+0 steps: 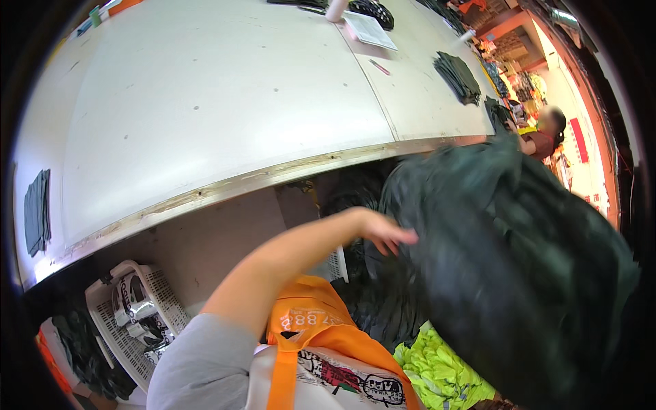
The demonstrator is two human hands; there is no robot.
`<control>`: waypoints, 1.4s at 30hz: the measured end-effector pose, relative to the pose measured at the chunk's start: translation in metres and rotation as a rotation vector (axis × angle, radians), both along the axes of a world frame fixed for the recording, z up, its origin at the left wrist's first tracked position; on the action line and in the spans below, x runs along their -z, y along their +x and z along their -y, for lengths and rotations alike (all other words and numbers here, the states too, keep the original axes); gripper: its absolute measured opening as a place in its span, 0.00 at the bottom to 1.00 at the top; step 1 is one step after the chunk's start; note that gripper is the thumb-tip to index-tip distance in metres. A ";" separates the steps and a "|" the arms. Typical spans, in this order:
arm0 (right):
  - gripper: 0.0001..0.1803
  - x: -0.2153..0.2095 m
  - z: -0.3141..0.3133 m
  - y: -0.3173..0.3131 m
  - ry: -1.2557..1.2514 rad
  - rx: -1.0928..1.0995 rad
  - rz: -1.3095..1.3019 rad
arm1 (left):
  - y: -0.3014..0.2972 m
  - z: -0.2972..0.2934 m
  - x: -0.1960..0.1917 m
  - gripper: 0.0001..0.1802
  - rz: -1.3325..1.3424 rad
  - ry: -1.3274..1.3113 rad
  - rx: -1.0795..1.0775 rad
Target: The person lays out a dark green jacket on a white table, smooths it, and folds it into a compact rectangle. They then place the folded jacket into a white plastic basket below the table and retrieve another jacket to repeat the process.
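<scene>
A large dark green-black bundle [506, 260] of what looks like cloth fills the right side, blurred by motion. My left hand [384, 231] reaches across my body to the bundle's left edge, fingers stretched out and slightly smeared. Whether the fingertips press on the bundle or only hover beside it, I cannot tell. My right hand does not show; the bundle covers that side. Below it lie more dark folded cloths [383, 311] and a crumpled bright yellow-green garment [444, 369].
A white worktable [219, 89] spans ahead, with folded dark cloth [37, 212] at left, a dark stack [456, 77] at right, papers [370, 31] and a pen [379, 67]. Underneath, a white basket [113, 335] holds packaged items. A person [547, 133] stands at far right.
</scene>
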State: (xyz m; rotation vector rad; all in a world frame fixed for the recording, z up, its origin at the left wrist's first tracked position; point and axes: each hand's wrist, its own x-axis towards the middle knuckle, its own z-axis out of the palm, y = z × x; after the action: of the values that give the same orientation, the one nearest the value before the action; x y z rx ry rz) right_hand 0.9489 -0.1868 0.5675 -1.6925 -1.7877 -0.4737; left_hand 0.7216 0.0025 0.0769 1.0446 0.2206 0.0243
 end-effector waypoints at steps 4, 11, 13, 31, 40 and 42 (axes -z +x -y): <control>0.23 0.039 0.072 0.041 -0.238 0.171 -0.112 | 0.013 0.064 -0.050 0.52 0.318 0.054 0.044; 0.18 0.139 0.171 0.085 -0.897 0.329 -0.588 | -0.096 0.045 -0.122 0.52 0.437 0.119 -0.675; 0.20 0.187 0.158 0.078 -1.056 0.204 -0.756 | -0.123 0.049 -0.143 0.52 0.446 0.233 -0.842; 0.18 0.220 -0.128 -0.236 0.492 -0.554 -0.016 | -0.373 0.211 -0.224 0.50 -0.288 1.382 -1.567; 0.13 0.132 -0.142 -0.204 0.601 -1.083 -0.537 | -0.410 0.317 -0.173 0.47 -0.446 1.368 -1.006; 0.14 0.115 -0.146 -0.147 0.489 -0.946 -0.586 | -0.362 0.293 -0.183 0.39 -0.072 0.924 -1.445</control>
State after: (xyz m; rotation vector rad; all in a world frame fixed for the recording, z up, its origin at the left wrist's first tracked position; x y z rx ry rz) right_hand 0.8019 -0.0410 0.4521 -0.4578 -1.6094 0.0272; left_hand 0.3595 -0.2901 0.2602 1.5796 1.0587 1.5100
